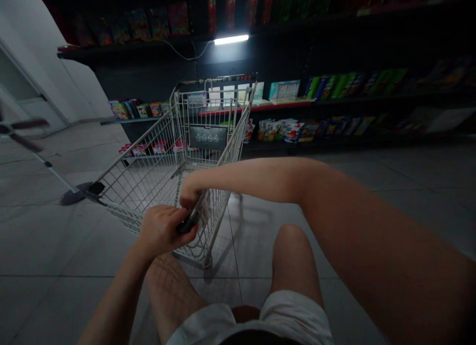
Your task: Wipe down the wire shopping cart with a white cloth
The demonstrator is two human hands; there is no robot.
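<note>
A metal wire shopping cart [156, 156] stands in front of me on a tiled floor, tilted toward my left, with nothing visible in its basket. My left hand [161, 231] is closed around the dark cart handle [188, 223] at its near end. My right hand [191, 189] reaches across from the right and is closed on the same handle just beyond the left hand. Both my knees and light shorts show at the bottom of the view.
Dark store shelves [334, 102] with colourful boxes and packets run across the back, lit by a strip lamp [231, 39]. A mop or broom [70, 194] rests on the floor at left beside the cart. A white wall stands at far left.
</note>
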